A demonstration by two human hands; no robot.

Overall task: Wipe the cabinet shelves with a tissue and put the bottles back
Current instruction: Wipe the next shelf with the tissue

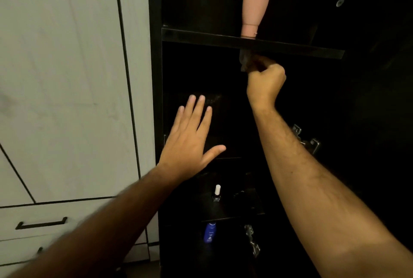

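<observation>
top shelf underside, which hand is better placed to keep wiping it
Right. The right hand already grips the tissue just beneath the top shelf. The left hand is open, lower down and holds nothing.

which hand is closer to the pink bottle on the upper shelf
Right. The right hand grips a tissue just under the pink bottle; the left hand is lower, leftward.
</observation>
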